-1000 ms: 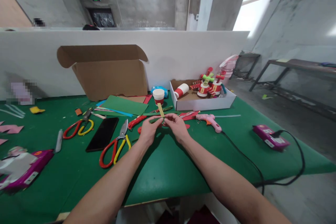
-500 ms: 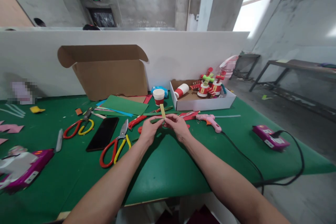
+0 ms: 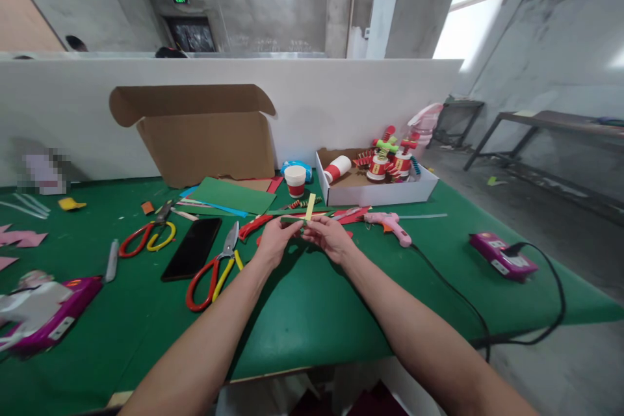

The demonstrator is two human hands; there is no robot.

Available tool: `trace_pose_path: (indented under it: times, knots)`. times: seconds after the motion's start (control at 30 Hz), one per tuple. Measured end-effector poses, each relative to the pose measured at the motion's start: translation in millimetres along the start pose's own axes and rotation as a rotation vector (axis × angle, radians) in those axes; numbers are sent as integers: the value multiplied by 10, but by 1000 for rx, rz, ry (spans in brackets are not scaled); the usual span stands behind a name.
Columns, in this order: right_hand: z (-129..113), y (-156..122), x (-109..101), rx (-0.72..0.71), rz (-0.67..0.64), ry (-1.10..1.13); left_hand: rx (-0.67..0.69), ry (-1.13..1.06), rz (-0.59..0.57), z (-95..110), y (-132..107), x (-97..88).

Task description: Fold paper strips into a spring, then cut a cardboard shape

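Observation:
Above the green table my left hand [image 3: 277,238] and my right hand [image 3: 330,238] meet, fingertips pinched together. A narrow yellow paper strip [image 3: 310,207] sticks up from between them, tilted slightly right. A dark green strip [image 3: 291,219] lies across the fingertips of my left hand. Both strips seem to come together at the fingertips, where the fingers hide the join. Just behind my hands are a white paper cup with a red band [image 3: 295,181] and a folded paper spring [image 3: 303,203]. Red paper [image 3: 351,215] lies beyond my right hand.
Left of my hands lie large scissors [image 3: 214,273], a black phone [image 3: 192,249], smaller scissors [image 3: 149,237] and green paper sheets [image 3: 234,195]. To the right are a pink glue gun [image 3: 389,223] with its cord and a purple power box [image 3: 503,255]. A white box [image 3: 380,194] holds cup figures.
The yellow strip has swung a little to the right and now leans. The green strip shows more clearly at my left fingertips. My right fingers have shifted slightly.

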State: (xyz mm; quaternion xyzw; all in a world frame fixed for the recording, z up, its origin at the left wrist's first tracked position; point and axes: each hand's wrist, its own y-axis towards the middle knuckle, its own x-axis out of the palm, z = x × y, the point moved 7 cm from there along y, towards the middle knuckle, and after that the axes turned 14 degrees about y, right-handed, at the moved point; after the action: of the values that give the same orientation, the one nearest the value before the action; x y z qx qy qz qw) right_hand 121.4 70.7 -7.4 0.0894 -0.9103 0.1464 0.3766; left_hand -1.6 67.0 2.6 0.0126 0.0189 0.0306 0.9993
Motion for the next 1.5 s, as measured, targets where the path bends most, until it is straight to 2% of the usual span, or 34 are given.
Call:
trace_pose_path:
  times: [0.1,0.3,0.43,0.6,1.07,1.37,1.5]
  knots:
    - [9,-5,4,24,-3,-24,-17,-2,1,8,-7,-12]
    - [-57,4,-37,-70,55,-16,-59,-71,19,53,-31,-28]
    - [-63,8,-52,-85,72,-9,-79,-54,-39,44,-47,35]
    - [-52,14,-45,-123,36,-44,-50,-36,-73,30,-50,99]
    - [-65,-23,38,-114,-69,-99,17,-52,-55,110,-49,25]
    - [-113,-33,62,-142,-59,-142,57,87,-36,181,-50,21]
    - [-132,-24,29,-175,-18,-132,34,58,-49,163,-56,50]
